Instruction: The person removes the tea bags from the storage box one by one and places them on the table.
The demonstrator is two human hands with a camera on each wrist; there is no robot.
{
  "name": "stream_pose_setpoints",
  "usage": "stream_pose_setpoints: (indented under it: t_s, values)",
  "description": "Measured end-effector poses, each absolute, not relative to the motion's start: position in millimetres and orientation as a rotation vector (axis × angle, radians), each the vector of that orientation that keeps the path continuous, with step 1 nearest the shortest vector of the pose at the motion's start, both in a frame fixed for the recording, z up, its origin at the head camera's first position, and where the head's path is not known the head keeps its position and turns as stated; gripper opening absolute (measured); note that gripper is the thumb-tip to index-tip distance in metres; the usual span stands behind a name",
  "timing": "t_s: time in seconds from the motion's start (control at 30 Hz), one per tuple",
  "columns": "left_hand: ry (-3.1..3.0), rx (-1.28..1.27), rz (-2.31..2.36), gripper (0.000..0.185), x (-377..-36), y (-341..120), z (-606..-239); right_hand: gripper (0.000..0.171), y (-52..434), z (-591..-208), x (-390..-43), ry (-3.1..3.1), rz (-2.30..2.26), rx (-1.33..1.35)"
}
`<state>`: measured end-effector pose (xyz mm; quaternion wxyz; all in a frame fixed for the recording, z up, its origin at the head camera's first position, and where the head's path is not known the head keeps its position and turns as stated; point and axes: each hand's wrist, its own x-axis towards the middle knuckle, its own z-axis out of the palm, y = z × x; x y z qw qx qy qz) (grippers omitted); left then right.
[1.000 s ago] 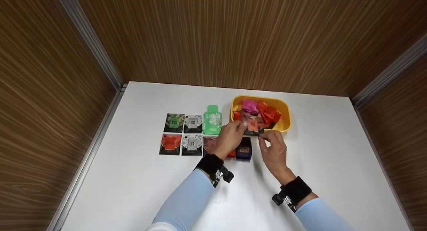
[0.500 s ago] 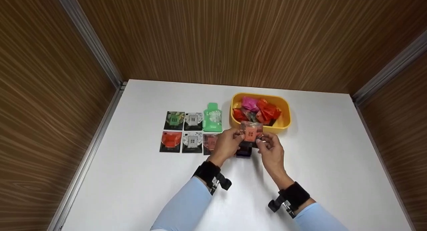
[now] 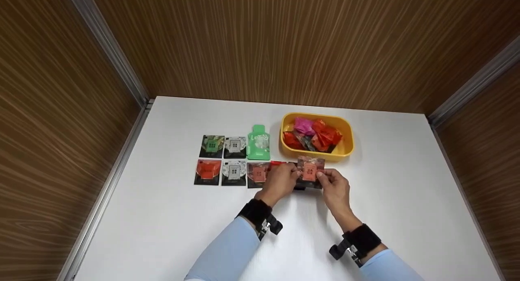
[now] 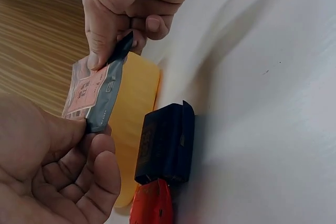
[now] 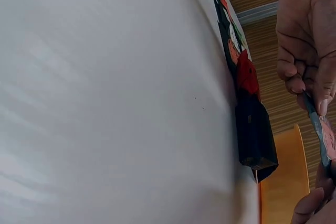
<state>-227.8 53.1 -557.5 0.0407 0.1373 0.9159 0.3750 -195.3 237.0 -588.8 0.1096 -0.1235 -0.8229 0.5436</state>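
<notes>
we find the coral-labelled sachet (image 3: pixel 310 171) held above the surface (image 3: pixel 162 224), just on the near side of the yellow tub (image 3: pixel 340 156). the left hand (image 3: pixel 279 180) pinches one of its lower corners between thumb and fingers; the right hand (image 3: pixel 336 190) pinches the other, its thumb lying on the printed face.

change noted: a second ago we had this sachet over the tub's near rim; it has since been drawn out towards the person and shifted slightly towards the surface's right edge. in our judgement this means the sachet is clear of the tub and its handling now belongs to the surface side.

we record a far row, left of the tub: green-labelled sachet (image 3: pixel 211 146), black-and-white sachet (image 3: pixel 235 147), green pouch (image 3: pixel 258 145). the near row, from the surface's left edge, runs red-labelled sachet (image 3: pixel 208 172), second black-and-white sachet (image 3: pixel 234 173), matching coral sachet (image 3: pixel 256 174), red packet (image 4: pixel 151 204), navy packet (image 4: pixel 163 142). the left wrist view shows a gap between held sachet and navy packet.

the tub, near the surface's far edge, holds a pink packet (image 3: pixel 303 126) and red packets (image 3: pixel 326 135); darker pieces among them we cannot identify.
</notes>
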Motion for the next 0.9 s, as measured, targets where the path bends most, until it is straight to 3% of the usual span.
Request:
stream_pose_setpoints:
  t_s: [0.2,0.37,0.53,0.77,0.9]
  values:
    - [2.859,0.448,1.074,0.013,-226,56,-560,0.017,252,-593,-195,-2.430,1.627,-0.419]
    - [3.057,0.635,0.825,0.009,-226,56,-565,0.020,267,-598,-197,-2.482,1.594,-0.464]
    - [3.178,0.764,0.607,0.021,-224,56,-571,0.023,280,-603,-200,-2.611,1.455,-0.512]
    - [3.106,0.729,0.482,0.039,-222,59,-578,0.023,283,-608,-205,-2.739,1.282,-0.499]
    - [3.084,0.710,0.470,0.039,-221,60,-580,0.023,281,-609,-210,-2.784,1.219,-0.491]
